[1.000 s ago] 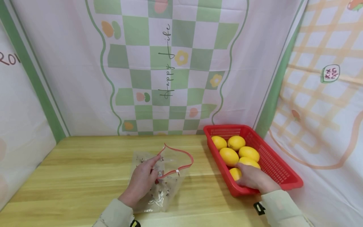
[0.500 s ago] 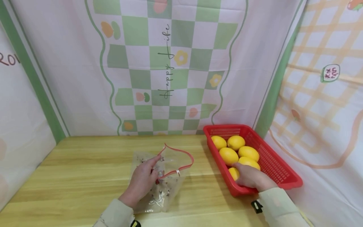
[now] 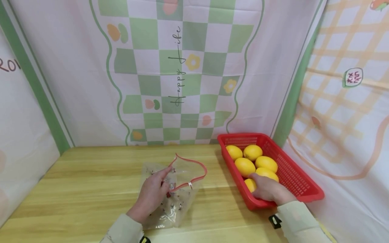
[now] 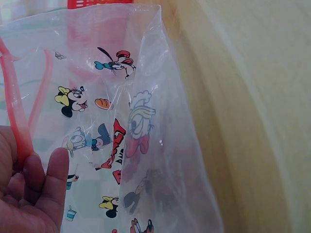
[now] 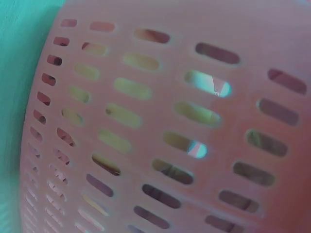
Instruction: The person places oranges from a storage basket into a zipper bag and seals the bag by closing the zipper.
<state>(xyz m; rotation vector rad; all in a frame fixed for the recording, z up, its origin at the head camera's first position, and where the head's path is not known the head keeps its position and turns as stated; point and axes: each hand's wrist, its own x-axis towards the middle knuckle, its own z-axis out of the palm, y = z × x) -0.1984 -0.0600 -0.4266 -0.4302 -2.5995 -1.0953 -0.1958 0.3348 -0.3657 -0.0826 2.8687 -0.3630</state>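
Note:
A clear zip bag (image 3: pixel 174 211) with cartoon prints lies on the table, its red-edged mouth spread apart toward the right. My left hand (image 3: pixel 152 192) pinches the bag by the red zip edge; the left wrist view shows the fingers (image 4: pixel 34 179) at the red strip (image 4: pixel 14 107). In the red basket (image 3: pixel 224 157), my right hand (image 3: pixel 271 189) holds the nearest yellow lemon (image 3: pixel 250 185), thumb over its top and the other fingers hidden. The right wrist view has only the slotted basket wall (image 5: pixel 160 116), with yellow showing through the holes.
Several more lemons (image 3: pixel 244 167) fill the basket's left and far part. The basket stands at the table's right side, near the fabric wall (image 3: pixel 349 135). A checked curtain (image 3: pixel 173 84) hangs behind the wooden table (image 3: pixel 91 175).
Over the last second my right hand has shifted slightly left around the nearest lemon. The left hand and the bag have stayed in place.

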